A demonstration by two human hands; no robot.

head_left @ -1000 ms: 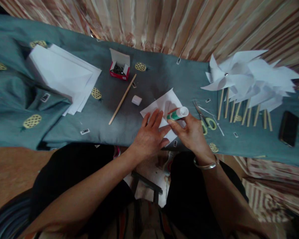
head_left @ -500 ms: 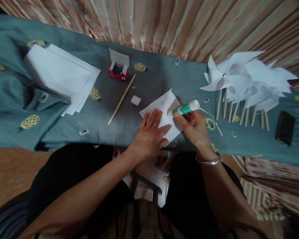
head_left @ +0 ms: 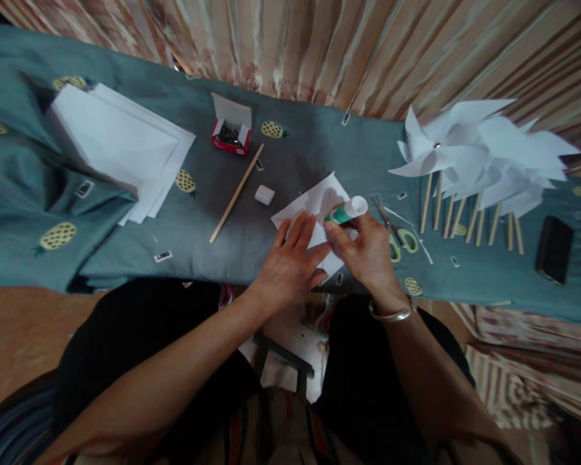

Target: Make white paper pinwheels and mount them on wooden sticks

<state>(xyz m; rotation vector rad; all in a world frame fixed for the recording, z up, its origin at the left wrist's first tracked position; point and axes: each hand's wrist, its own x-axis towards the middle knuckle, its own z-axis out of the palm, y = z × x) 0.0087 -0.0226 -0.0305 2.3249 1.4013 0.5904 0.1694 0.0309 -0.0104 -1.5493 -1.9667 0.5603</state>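
Observation:
My left hand (head_left: 293, 258) lies flat with fingers spread on a square of white paper (head_left: 314, 194), pressing it to the cloth. In my right hand (head_left: 365, 248) is a green and white glue stick (head_left: 348, 210), tilted over the paper's middle, its lower end close to or on the paper. Its white cap (head_left: 264, 195) sits apart on the cloth, left of the paper. Scissors with light green handles (head_left: 407, 240) lie just right of my right hand, partly hidden by it.
A wooden stick (head_left: 236, 194) and an open red box of small metal pieces (head_left: 231, 134) lie left of centre. Farther left is a stack of white paper (head_left: 121, 142). Several white pinwheels on sticks (head_left: 465, 148) and a dark phone (head_left: 554, 250) are at the right.
My right hand has moved a little left with the glue stick across the paper, uncovering more of the scissors. My left hand has stayed in place.

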